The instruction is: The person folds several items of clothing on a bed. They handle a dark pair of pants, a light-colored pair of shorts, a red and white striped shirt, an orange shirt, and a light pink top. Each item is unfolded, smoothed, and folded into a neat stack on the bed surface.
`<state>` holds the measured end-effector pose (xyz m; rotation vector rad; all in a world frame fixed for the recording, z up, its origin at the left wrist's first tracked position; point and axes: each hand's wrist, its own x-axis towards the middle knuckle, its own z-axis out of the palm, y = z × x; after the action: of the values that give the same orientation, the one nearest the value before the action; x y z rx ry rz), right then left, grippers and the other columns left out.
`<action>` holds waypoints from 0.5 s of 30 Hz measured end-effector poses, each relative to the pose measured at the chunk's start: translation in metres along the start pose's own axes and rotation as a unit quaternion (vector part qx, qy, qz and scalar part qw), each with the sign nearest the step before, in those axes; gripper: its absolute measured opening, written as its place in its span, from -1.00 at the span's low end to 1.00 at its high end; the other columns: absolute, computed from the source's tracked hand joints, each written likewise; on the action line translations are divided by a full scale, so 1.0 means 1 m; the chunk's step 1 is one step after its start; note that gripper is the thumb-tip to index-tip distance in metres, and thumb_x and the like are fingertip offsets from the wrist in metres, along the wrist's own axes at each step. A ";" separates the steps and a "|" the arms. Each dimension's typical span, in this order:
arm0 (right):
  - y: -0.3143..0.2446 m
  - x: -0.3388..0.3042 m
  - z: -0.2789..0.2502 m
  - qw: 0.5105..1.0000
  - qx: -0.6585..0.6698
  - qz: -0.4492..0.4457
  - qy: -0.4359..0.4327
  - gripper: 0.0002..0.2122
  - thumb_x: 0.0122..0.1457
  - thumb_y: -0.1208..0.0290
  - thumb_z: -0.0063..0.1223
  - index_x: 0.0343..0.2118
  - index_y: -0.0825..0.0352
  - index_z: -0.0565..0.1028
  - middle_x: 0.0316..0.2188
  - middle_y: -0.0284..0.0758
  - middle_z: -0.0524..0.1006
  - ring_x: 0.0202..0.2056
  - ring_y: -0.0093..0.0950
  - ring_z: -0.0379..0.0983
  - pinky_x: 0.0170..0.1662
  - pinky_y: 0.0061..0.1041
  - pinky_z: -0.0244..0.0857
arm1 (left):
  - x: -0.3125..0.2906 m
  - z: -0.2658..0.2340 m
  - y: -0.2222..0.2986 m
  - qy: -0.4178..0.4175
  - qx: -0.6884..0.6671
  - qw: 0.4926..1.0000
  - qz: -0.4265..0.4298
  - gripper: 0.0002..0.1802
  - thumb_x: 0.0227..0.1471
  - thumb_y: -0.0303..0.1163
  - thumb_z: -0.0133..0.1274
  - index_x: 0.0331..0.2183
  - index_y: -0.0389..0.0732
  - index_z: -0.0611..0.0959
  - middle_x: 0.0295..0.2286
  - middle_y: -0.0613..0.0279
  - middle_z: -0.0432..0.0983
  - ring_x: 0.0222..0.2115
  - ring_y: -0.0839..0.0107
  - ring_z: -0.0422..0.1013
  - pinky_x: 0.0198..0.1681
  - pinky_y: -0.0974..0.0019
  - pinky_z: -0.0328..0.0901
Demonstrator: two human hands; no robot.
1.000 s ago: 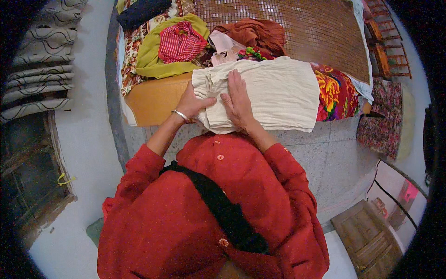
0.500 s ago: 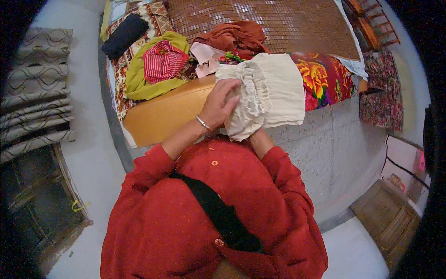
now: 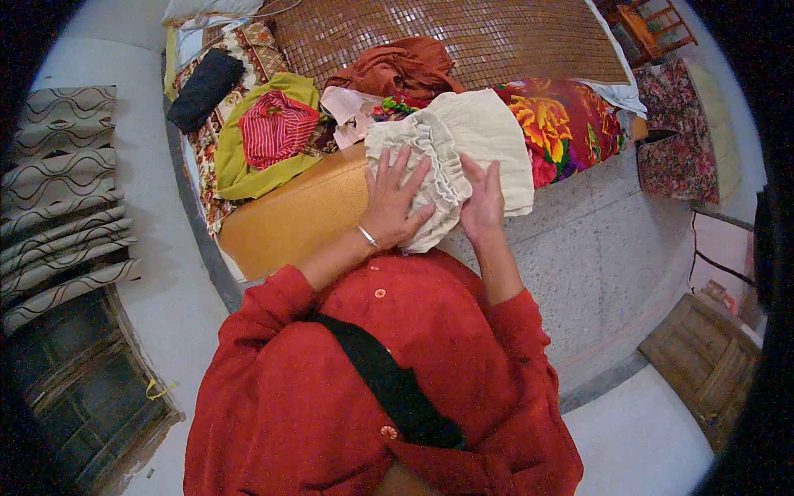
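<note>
A cream cloth garment [image 3: 492,136] with a gathered, ruffled band lies folded at the bed's near edge. My left hand [image 3: 395,198], a silver bangle on its wrist, rests flat on the ruffled left part with fingers spread. At the band's right side my right hand [image 3: 483,198] touches the cloth with its edge, fingers stretched out and apart. Neither hand grips the fabric. Just beyond the garment are a pale pink cloth [image 3: 350,112] and a crumpled rust-brown cloth [image 3: 397,70].
An olive-yellow cloth [image 3: 231,169] with a red-striped piece [image 3: 279,131] on it lies at left, near a rolled black cloth [image 3: 207,89]. A bright floral fabric [image 3: 562,128] is at right. A brown tiled mat [image 3: 496,41] covers the bed behind.
My right hand has come out from under the garment's near edge and now lies against its top. My left hand has flattened and spread its fingers on the ruffles. The view has shifted slightly.
</note>
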<state>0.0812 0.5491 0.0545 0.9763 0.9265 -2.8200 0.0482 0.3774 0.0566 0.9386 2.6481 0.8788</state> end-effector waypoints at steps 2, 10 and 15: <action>-0.005 -0.016 0.006 0.970 -0.198 -0.125 0.071 -0.48 0.22 0.03 -0.42 0.04 0.39 0.25 0.06 -0.19 0.24 0.09 -0.32 0.13 0.13 -0.34 -0.01 | 0.000 0.008 0.007 -0.036 0.107 0.993 -0.021 -0.23 -0.09 -0.03 -0.02 0.15 0.12 0.12 0.18 0.03 -0.28 0.17 -0.15 -0.35 0.10 -0.30 -0.41; 0.022 -0.007 0.028 0.532 -0.719 -0.447 -0.011 -0.38 0.06 0.11 -0.03 0.08 0.46 0.14 0.10 0.01 0.11 0.11 -0.10 0.02 0.15 -0.25 -0.09 | -0.008 0.017 -0.011 0.064 -0.007 0.998 -0.002 -0.14 -0.25 -0.18 0.14 0.12 0.14 0.16 0.14 -0.02 -0.22 0.15 -0.09 -0.29 0.13 -0.18 -0.33; 0.017 0.007 0.016 0.698 -0.633 -0.333 0.035 -0.20 -0.13 0.08 0.20 0.07 0.51 0.09 0.06 0.05 0.16 0.10 -0.15 0.09 0.11 -0.35 0.00 | -0.019 0.010 -0.010 0.146 -0.129 0.977 -0.088 -0.14 -0.22 -0.28 0.15 0.11 -0.16 0.11 0.07 -0.16 -0.11 0.11 -0.04 -0.16 0.16 0.08 -0.17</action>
<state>0.0698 0.5274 0.0512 0.4930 2.9797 -1.4666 0.0612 0.3635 0.0424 0.5389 2.7035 1.3648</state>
